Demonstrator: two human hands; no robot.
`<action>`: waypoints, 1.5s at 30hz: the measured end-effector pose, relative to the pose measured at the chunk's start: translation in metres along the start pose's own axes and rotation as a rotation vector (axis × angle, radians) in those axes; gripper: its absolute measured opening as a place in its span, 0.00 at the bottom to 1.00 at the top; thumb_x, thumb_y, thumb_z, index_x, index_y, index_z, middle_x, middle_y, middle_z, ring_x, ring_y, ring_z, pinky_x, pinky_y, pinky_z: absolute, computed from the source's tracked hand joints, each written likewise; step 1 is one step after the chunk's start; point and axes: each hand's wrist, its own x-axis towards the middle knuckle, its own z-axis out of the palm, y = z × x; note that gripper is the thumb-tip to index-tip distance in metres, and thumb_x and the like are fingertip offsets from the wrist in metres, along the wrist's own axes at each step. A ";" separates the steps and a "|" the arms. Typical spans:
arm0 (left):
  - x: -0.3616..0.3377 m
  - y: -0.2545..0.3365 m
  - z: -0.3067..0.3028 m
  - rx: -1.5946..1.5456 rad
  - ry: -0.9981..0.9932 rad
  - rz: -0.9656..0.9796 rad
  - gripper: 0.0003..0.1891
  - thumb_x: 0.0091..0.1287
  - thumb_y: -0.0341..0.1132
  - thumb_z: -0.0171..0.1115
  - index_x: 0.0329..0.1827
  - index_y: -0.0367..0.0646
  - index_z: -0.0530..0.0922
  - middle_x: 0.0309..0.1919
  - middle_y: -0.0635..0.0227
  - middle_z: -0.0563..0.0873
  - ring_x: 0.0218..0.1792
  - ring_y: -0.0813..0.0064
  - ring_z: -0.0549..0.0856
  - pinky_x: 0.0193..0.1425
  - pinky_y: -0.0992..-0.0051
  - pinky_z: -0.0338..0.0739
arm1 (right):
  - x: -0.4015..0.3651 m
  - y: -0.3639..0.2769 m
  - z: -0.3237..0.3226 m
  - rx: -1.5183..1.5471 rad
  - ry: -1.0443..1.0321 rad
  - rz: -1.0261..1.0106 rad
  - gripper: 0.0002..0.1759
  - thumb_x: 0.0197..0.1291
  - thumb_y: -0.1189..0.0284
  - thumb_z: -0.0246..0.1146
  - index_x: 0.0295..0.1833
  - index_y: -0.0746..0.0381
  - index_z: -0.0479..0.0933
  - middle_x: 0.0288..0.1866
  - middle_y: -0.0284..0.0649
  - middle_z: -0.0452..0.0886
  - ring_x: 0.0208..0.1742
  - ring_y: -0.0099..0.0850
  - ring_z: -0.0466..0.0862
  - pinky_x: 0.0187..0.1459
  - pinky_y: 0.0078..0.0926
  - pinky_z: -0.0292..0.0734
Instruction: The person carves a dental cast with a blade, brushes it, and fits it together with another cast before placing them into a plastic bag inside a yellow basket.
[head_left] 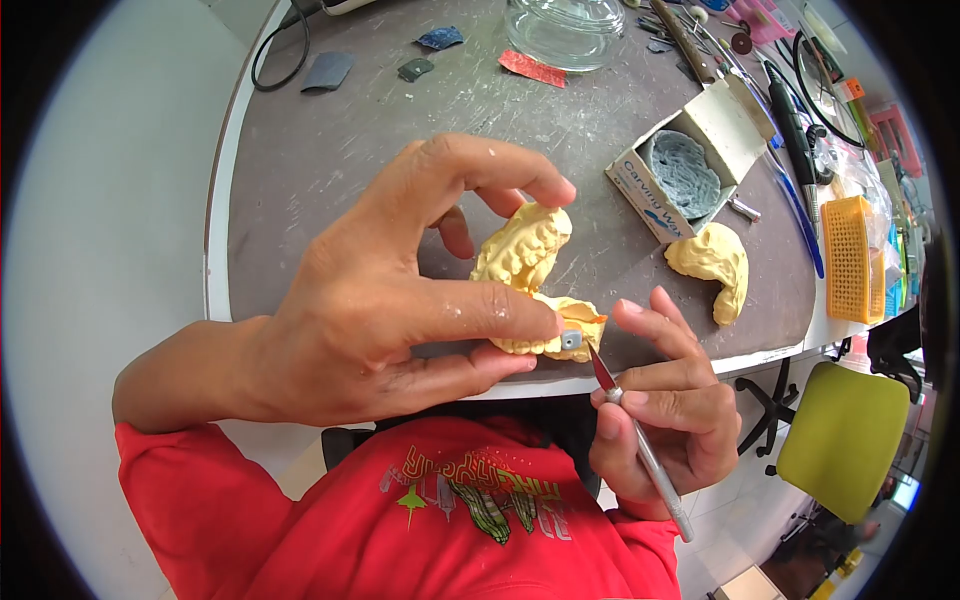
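My left hand [400,290] is closed around a yellow plaster dental model [525,245], fingers over its top and thumb along the lower part. A small grey piece [571,340] sits on the lower row of teeth, with an orange-red patch just above it. Pinched between the thumb and fingers of my right hand [680,410] is a carving knife [652,465] with a silver handle and a dark red blade. The blade tip points up, right at the model's edge beside the grey piece. Both hands are over the front edge of the table.
An open Carving Wax box [640,190] holds grey-blue wax. Near it lies another yellow plaster piece [715,265]. A glass jar [567,30], a red strip [532,68] and dark wax scraps lie farther back. Tools, cables and a yellow basket [850,260] crowd the right side.
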 end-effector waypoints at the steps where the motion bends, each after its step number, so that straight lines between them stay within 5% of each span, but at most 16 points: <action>1: 0.000 0.000 0.000 0.003 -0.008 -0.006 0.17 0.48 0.30 0.78 0.42 0.54 0.89 0.62 0.53 0.73 0.54 0.67 0.77 0.37 0.78 0.70 | 0.000 -0.001 0.000 0.005 -0.013 0.011 0.15 0.45 0.80 0.76 0.35 0.59 0.76 0.28 0.39 0.85 0.52 0.50 0.86 0.62 0.56 0.73; 16: 0.000 0.001 0.000 0.030 -0.015 -0.017 0.15 0.48 0.34 0.78 0.42 0.53 0.89 0.61 0.53 0.75 0.51 0.68 0.77 0.37 0.77 0.68 | 0.000 0.004 -0.001 -0.006 -0.018 -0.029 0.20 0.45 0.80 0.77 0.41 0.58 0.75 0.33 0.40 0.86 0.50 0.45 0.87 0.61 0.53 0.75; 26: 0.000 0.001 0.001 0.059 0.012 0.001 0.14 0.48 0.36 0.79 0.40 0.51 0.90 0.58 0.53 0.77 0.47 0.69 0.78 0.36 0.76 0.66 | 0.005 0.000 0.008 -0.080 0.020 -0.022 0.18 0.44 0.77 0.79 0.36 0.58 0.76 0.29 0.39 0.85 0.45 0.42 0.88 0.58 0.52 0.79; 45: 0.000 -0.001 0.003 0.065 0.033 -0.006 0.16 0.43 0.36 0.79 0.39 0.54 0.90 0.56 0.54 0.79 0.47 0.68 0.79 0.36 0.75 0.66 | 0.005 0.001 0.008 -0.155 -0.033 -0.055 0.19 0.45 0.75 0.79 0.40 0.54 0.77 0.30 0.33 0.85 0.47 0.38 0.88 0.65 0.56 0.71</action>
